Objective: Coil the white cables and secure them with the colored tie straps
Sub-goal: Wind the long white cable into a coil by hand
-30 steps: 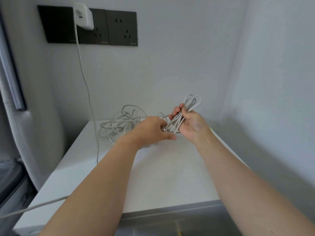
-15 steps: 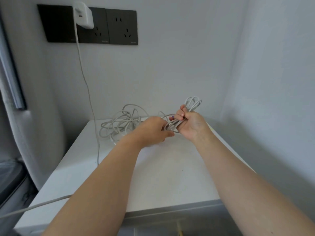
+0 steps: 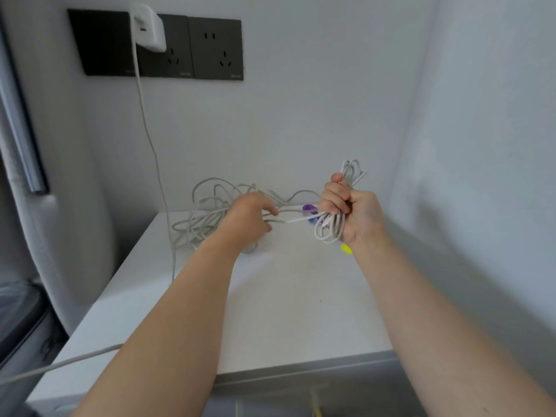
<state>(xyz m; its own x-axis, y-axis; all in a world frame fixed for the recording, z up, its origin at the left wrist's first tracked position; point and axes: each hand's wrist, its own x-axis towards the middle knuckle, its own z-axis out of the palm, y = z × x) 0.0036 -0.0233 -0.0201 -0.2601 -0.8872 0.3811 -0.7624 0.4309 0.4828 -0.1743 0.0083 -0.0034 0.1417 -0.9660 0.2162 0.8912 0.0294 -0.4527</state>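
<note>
Right hand (image 3: 352, 212), raised over the tabletop's (image 3: 285, 302) 1 o'clock area, is fisted round a coiled white cable (image 3: 331, 231), with loops sticking out above and below the fist. Left hand (image 3: 249, 218), at its 9 o'clock, pinches a strand running to that coil. A loose cable tangle (image 3: 204, 219) lies at 11 o'clock. A purple tie strap (image 3: 309, 209) shows between the hands, and a yellow tie strap (image 3: 346, 249) under the right wrist.
</note>
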